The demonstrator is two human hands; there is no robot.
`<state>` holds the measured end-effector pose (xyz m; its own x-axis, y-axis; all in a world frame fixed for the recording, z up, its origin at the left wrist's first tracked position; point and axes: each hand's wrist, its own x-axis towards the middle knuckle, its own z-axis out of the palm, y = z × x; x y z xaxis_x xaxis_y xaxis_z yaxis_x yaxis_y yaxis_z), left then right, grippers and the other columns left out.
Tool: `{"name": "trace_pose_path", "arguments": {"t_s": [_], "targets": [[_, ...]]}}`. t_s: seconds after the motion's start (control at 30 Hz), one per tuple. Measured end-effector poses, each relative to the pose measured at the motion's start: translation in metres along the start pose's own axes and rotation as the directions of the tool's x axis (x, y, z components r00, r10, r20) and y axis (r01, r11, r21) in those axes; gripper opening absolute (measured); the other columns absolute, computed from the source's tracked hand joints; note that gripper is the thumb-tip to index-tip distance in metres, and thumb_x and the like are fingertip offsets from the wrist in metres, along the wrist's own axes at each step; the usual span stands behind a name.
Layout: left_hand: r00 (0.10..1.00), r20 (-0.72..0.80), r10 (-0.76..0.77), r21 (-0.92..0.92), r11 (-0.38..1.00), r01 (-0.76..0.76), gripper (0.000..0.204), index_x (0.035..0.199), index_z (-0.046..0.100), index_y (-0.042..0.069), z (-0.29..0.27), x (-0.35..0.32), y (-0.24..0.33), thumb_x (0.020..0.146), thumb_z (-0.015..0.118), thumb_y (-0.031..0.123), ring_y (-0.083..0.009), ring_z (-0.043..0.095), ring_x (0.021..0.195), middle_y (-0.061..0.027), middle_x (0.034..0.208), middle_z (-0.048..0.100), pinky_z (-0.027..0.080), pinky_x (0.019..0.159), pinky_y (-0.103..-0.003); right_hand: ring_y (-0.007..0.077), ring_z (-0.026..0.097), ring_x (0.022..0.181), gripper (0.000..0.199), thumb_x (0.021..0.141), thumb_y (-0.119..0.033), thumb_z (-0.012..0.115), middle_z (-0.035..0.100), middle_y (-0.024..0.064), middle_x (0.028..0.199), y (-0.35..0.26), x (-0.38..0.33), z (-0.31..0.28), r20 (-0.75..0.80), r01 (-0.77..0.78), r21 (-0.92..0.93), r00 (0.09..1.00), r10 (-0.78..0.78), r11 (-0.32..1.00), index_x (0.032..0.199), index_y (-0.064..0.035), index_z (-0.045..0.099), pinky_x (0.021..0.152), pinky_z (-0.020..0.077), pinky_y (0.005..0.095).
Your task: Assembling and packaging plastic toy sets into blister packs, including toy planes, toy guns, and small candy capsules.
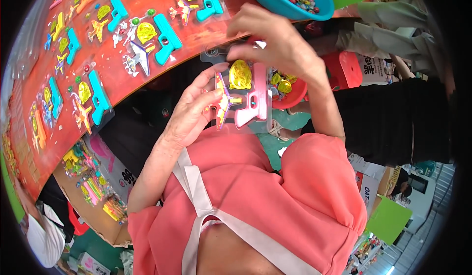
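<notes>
My left hand (pixel 189 111) grips the left edge of a clear plastic blister tray (pixel 269 122), thumb on top. In the tray lie a pink toy gun (pixel 255 98), a yellow round plastic piece (pixel 240 75) and a small toy plane (pixel 223 102) with a patterned print. Over the tray's upper end is my right hand (pixel 280 41), a little blurred, with its fingers curved and apart from the thumb. Nothing shows between them. A small white and red bit (pixel 260 44) peeks out below this hand; its kind is unclear.
On the red table (pixel 147 89) lie several filled trays with teal toy guns (pixel 168 40), yellow discs and planes. A blue basin (pixel 295 10) of colourful balls stands at the far edge. A red basin (pixel 298 94) holds yellow pieces. Below left, a cardboard box (pixel 105 228) contains small toys.
</notes>
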<state>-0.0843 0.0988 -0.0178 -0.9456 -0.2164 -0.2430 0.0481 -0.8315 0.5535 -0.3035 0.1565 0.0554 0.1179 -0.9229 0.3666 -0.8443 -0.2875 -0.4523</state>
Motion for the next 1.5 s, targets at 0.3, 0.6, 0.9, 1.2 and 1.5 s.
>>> {"name": "trace_pose_path", "arguments": {"t_s": [0.3, 0.6, 0.9, 1.2, 1.5], "targets": [[0.999, -0.043, 0.0, 0.038, 0.999, 0.002, 0.049, 0.144, 0.039, 0.006, -0.009, -0.014, 0.0, 0.096, 0.053, 0.007, -0.015, 0.056, 0.116, -0.0067, 0.127, 0.054, 0.051, 0.094, -0.033, 0.0182, 0.064, 0.078, 0.023, 0.085, -0.017, 0.071, 0.071, 0.0117, 0.088, 0.224, -0.037, -0.095, 0.123, -0.407, -0.527, 0.832, 0.541, 0.746, 0.103, -0.0025, 0.069, 0.07, 0.0512, 0.0349], [0.988, -0.148, 0.053, -0.054, 0.997, -0.061, 0.049, 0.143, 0.039, 0.005, -0.02, -0.058, 0.005, 0.096, 0.052, 0.004, -0.0153, 0.056, 0.116, -0.0063, 0.128, 0.052, 0.051, 0.096, -0.033, 0.0193, 0.068, 0.079, 0.03, 0.088, -0.021, 0.071, 0.071, 0.0138, 0.093, 0.193, -0.016, -0.09, -0.219, -0.521, -0.567, 0.842, 0.494, 0.638, 0.112, -0.0038, 0.067, 0.072, 0.053, 0.0337], [0.972, -0.19, 0.139, -0.057, 0.987, -0.152, 0.05, 0.144, 0.041, 0.009, -0.032, -0.086, -0.009, 0.095, 0.052, 0.003, -0.006, 0.056, 0.096, 0.0002, 0.111, 0.052, 0.051, 0.081, -0.023, 0.0077, 0.058, 0.07, 0.018, 0.083, -0.008, 0.075, 0.062, 0.0018, 0.085, -0.027, 0.051, 0.039, 0.099, -0.011, 0.325, 0.995, -0.022, 0.946, 0.098, -0.0033, 0.064, 0.061, 0.0467, 0.0228], [0.942, -0.226, 0.246, -0.059, 0.962, -0.265, 0.05, 0.144, 0.041, 0.008, -0.033, -0.114, -0.012, 0.095, 0.053, 0.004, -0.0039, 0.052, 0.084, 0.002, 0.102, 0.049, 0.049, 0.068, -0.022, 0.0272, 0.063, 0.09, 0.038, 0.071, -0.017, 0.082, 0.06, 0.0085, 0.103, -0.072, 0.062, 0.085, 0.052, 0.178, 0.183, 0.98, -0.19, 0.967, 0.105, -0.0061, 0.066, 0.074, 0.0523, 0.0345], [0.892, -0.309, 0.33, -0.047, 0.931, -0.361, 0.05, 0.144, 0.04, 0.005, -0.038, -0.138, -0.008, 0.095, 0.051, 0.001, -0.0037, 0.053, 0.085, 0.0017, 0.104, 0.052, 0.046, 0.074, -0.019, 0.0238, 0.063, 0.088, 0.026, 0.075, -0.007, 0.079, 0.063, 0.0084, 0.097, -0.08, 0.063, 0.083, -0.025, 0.055, 0.164, 0.998, -0.052, 0.985, 0.099, -0.0037, 0.069, 0.075, 0.0509, 0.0328]]}}
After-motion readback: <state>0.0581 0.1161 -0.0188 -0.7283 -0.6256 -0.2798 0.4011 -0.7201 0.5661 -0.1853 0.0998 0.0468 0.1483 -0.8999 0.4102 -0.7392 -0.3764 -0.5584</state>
